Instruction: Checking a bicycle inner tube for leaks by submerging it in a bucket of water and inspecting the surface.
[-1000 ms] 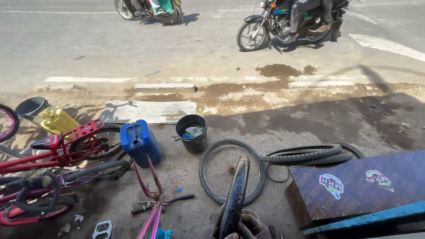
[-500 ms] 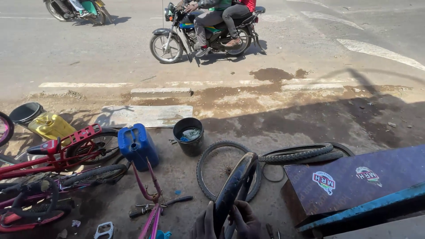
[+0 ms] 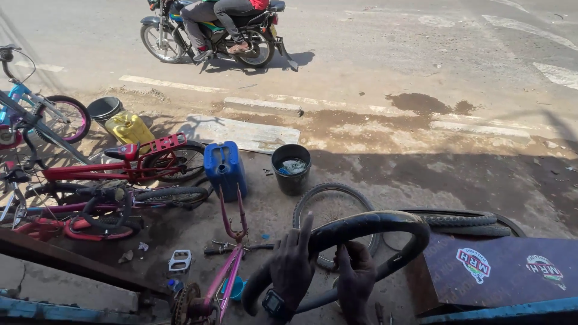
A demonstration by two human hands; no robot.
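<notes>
My left hand (image 3: 291, 265), dirty and with a black wristwatch, grips a black bicycle tyre (image 3: 361, 227) at its near left side, one finger sticking up. Just to the right, my right hand (image 3: 356, 275) holds the same tyre from below. The tyre is raised in front of me and lies tilted, nearly flat. Behind it a bare wheel with a tyre (image 3: 334, 210) rests on the ground.
A pink bicycle frame (image 3: 226, 265) stands left of my hands, with red bicycles (image 3: 120, 168) further left. A blue jerrycan (image 3: 224, 170), a black bucket (image 3: 291, 168), a yellow jerrycan (image 3: 129, 127), loose tyres (image 3: 463, 219) and a dark board (image 3: 500, 271) surround me. A motorcycle (image 3: 211, 36) passes on the road.
The tyre has swung from upright and edge-on to nearly flat in both hands. My view turned left. The motorcycle rode leftwards along the road.
</notes>
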